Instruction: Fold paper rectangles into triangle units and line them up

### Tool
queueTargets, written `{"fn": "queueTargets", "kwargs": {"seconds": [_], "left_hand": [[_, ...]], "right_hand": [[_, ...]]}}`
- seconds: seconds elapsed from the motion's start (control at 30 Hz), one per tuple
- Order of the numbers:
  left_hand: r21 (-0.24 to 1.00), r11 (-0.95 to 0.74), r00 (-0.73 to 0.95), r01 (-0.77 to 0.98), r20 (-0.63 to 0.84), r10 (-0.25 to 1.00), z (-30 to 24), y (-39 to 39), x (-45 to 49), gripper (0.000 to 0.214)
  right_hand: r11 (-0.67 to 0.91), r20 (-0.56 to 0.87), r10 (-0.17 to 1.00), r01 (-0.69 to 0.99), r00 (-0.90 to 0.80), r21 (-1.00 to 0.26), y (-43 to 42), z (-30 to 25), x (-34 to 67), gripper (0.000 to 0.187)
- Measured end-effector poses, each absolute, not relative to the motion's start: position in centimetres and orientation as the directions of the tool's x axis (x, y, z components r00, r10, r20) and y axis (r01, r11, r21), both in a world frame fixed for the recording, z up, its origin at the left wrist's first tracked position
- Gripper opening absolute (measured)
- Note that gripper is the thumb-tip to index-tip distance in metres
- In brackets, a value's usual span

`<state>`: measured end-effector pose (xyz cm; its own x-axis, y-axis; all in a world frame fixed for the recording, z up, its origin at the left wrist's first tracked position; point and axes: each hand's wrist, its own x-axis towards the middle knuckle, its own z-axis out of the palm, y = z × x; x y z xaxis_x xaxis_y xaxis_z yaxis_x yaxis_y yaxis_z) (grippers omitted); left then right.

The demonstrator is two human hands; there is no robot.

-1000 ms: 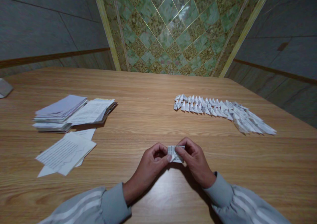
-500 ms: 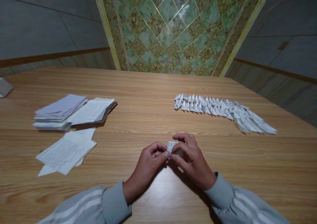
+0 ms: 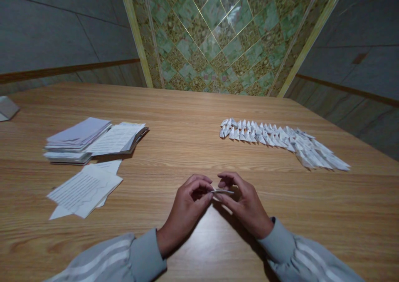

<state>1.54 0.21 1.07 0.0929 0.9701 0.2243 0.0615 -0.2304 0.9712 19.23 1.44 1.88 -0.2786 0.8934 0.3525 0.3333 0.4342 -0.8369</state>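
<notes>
We see the folded paper (image 3: 225, 191) edge-on; our left hand (image 3: 188, 199) clamps it; our right hand (image 3: 247, 203) parts its fingers (image 3: 234, 177), contact unclear; a white object (image 3: 8, 108) is cropped.

Whitish paper (image 3: 225, 191), white-striped grey sleeves (image 3: 148, 253), brown wood-grained table (image 3: 174, 149), green-and-gold diamond-patterned wall (image 3: 215, 45)

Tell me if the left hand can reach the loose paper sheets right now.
Probably yes: the loose paper sheets lie left of the left hand, with only wooden tabletop showing between. That hand is pinching the small piece of paper, though, so it would likely have to let go first.
</notes>
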Motion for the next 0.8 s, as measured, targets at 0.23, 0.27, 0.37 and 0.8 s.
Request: {"fn": "queueTargets", "kwargs": {"seconds": [0.23, 0.27, 0.37, 0.8], "left_hand": [[0.993, -0.114, 0.065, -0.033, 0.116, 0.991, 1.1, -0.1, 1.9, 0.033], [0.995, -0.061, 0.075, -0.074, 0.066, 0.995, 1.0, -0.1, 2.0, 0.035], [0.993, 0.004, 0.092, -0.119, 0.007, 0.996, 0.9, 0.0, 2.2, 0.028], [0.902, -0.338, 0.167, 0.27, 0.302, 0.939, 0.7, -0.4, 1.3, 0.039]], "right_hand": [[0.437, 0.355, 0.888, 0.294, -0.293, -0.85, 1.5, 2.1, 19.4, 0.009], [0.415, 0.337, 0.896, 0.272, -0.288, -0.868, 1.5, 2.1, 19.4, 0.011], [0.385, 0.308, 0.906, 0.261, -0.29, -0.885, 1.4, 2.1, 19.3, 0.016], [0.633, 0.505, 0.772, 0.395, -0.387, -0.666, 1.4, 2.6, 19.3, 0.005]]}}
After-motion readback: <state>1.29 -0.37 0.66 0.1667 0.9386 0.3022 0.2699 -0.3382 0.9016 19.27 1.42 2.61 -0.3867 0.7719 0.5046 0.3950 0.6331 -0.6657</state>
